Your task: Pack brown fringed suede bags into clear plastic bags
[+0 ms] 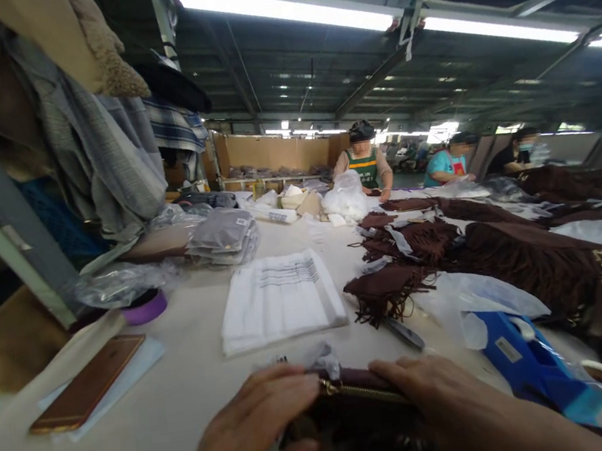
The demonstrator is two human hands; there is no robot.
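Low in the head view, a dark brown zippered bag (356, 379) is held near my body, its gold-toned zipper running along the top edge. My left hand (254, 430) grips the left end beside the zipper pull, fingers over the rim and thumb underneath. Over the right end of the same edge curl the fingers of my right hand (442, 396). A crumpled clear plastic wrapping (325, 360) sticks up by the zipper. Most of the bag's body lies in shadow, partly hidden by my hands. Just beyond it is a stack of white printed plastic bags (282, 299).
Left: a phone (88, 384), purple tape roll (145, 308) and grey packed pouches (222, 235). Right: brown fringed bags (530, 260), scissors (404, 333) and a blue tape dispenser (526, 358). Several people work farther back, one in a green apron (363, 168). Clothes (91, 128) hang upper left.
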